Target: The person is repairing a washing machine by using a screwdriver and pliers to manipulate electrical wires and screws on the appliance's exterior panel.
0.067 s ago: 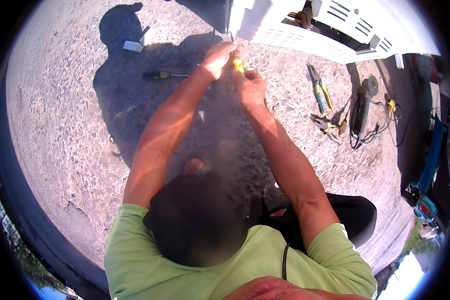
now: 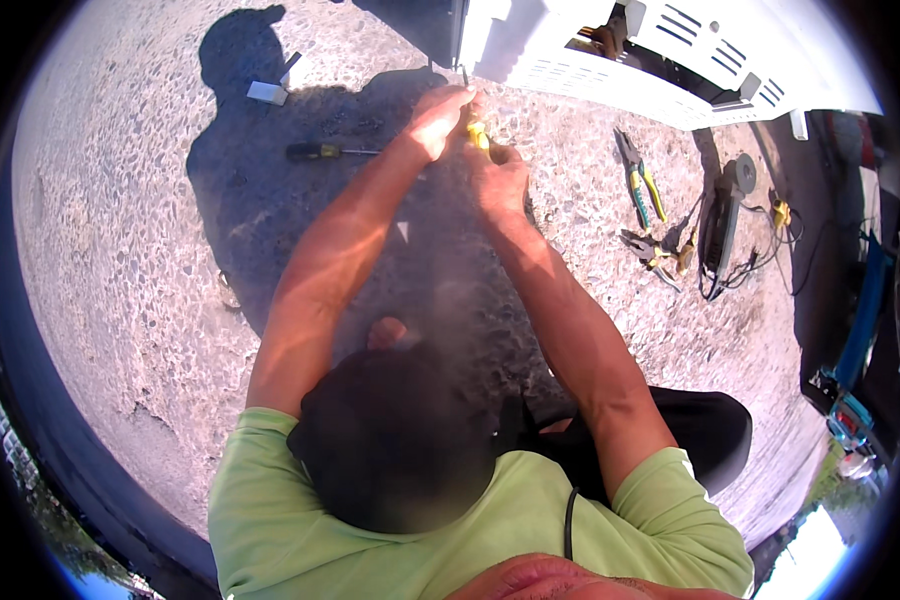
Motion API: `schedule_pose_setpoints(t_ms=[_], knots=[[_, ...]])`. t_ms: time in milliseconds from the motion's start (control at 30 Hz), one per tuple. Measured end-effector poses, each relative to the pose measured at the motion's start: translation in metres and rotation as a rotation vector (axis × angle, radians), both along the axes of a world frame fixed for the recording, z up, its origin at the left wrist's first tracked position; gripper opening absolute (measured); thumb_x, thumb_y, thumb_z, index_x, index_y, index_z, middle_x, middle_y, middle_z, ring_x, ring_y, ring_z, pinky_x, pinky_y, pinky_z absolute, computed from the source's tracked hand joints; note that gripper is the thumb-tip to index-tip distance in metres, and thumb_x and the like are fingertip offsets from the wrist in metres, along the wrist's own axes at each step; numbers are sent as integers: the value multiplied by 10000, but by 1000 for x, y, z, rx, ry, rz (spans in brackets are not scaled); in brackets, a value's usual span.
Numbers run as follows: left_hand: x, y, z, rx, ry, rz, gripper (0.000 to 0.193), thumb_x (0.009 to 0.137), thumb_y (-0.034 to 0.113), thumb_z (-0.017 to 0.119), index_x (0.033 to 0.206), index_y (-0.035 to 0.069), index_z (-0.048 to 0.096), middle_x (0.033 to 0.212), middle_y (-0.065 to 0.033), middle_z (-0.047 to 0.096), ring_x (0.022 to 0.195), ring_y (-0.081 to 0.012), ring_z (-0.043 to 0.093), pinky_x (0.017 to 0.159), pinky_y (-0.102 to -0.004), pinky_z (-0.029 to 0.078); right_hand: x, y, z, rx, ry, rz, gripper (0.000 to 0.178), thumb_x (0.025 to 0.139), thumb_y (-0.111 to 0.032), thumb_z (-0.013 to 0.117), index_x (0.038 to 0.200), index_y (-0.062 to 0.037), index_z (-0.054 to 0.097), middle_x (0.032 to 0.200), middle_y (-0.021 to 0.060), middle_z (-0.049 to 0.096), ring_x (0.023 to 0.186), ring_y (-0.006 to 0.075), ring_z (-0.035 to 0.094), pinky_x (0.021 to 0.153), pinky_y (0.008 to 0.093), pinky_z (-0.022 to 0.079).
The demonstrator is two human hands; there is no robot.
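Here, ahead of you at the casing's near left corner, a small yellow grip (image 2: 478, 134) sits in your right hand (image 2: 500, 182), between thumb and fingers; it looks like hard moulded plastic, so expect it to be light and stiff, hardly fragile, and perhaps a little slick if your palm sweats in this sun; the thick yellow part is the place to take hold, thumb along one side and fingers curled round the other; its far end is hidden, so its full length cannot be told.

Just beside it, your left hand (image 2: 438, 118) reaches in with its fingers bent together; you cannot tell from here what they pinch, if anything; a thin dark rod (image 2: 464, 75) stands just beyond them, though whether it joins the yellow grip is unclear.

Beyond your hands rises the white slotted casing (image 2: 650, 95), probably stiff sheet metal, its edges best kept from bare skin; to your left, a screwdriver (image 2: 315, 151) lies on the rough ground (image 2: 130, 200), with a small white box (image 2: 266, 93) farther off; to your right lie green-and-yellow pliers (image 2: 634, 165), a second pair of pliers (image 2: 655, 258) and a corded disc tool (image 2: 722, 230).
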State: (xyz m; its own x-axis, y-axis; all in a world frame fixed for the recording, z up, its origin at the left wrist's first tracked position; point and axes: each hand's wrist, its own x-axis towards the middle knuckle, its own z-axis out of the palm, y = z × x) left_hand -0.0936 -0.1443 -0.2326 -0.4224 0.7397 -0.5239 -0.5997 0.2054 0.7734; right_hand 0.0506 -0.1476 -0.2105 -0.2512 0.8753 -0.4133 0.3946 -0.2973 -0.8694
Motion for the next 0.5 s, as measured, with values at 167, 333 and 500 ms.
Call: schedule_pose_setpoints(t_ms=[167, 333, 500], knots=[[-1, 0, -4, 7, -59, 7, 246, 977, 252, 642, 1077, 31, 686, 958, -67, 684, 836, -173, 635, 714, -310, 546, -7, 0, -4, -222, 58, -59, 326, 851, -261, 761, 1013, 12, 685, 798, 52, 658, 660, 115, 584, 566, 296, 471], [-8, -3, 4, -35, -101, -26, 255, 979, 267, 638, 1076, 36, 689, 925, -60, 677, 796, -165, 633, 649, -311, 543, -20, -12, 33, -541, 248, -198, 281, 888, -254, 724, 1015, -7, 682, 791, 57, 631, 629, 135, 570, 522, 304, 450], [-11, -4, -2, -33, -94, -43, 284, 969, 296, 654, 1078, 36, 690, 918, -64, 673, 764, -166, 631, 617, -314, 537, -25, -16, 29, -649, 341, -304, 280, 916, -304, 686, 982, -36, 639, 710, 29, 569, 546, 142, 528, 445, 287, 395]])
